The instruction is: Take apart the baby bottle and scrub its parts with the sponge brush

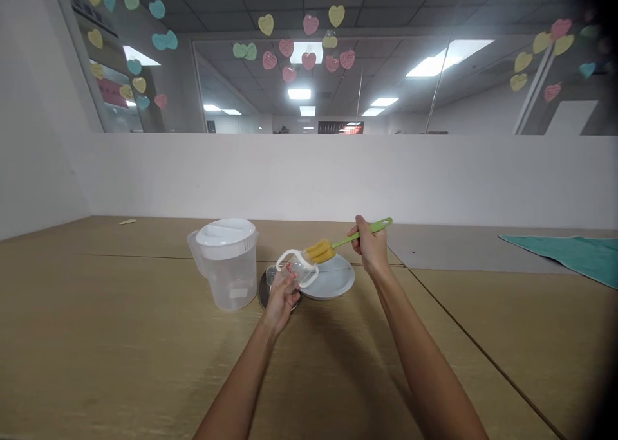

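My left hand [284,296] is closed round a clear baby bottle [300,271] with a white two-handled collar, tilted so its mouth points up to the right. In my right hand [371,244] is the green handle of a bottle brush [322,250]. Its yellow sponge head is at the bottle's mouth; I cannot tell whether the tip is inside. Below them a white plate [342,284] lies on the table. A round dark metal dish [263,292] is partly hidden behind my left hand, with a small clear cup [270,275] on it.
A translucent lidded pitcher [232,273] stands left of my left hand on the wooden table [145,350]. A teal cloth [574,253] lies at the far right. Behind the table rises a white wall [290,176] with a window above, dotted with heart-shaped notes.
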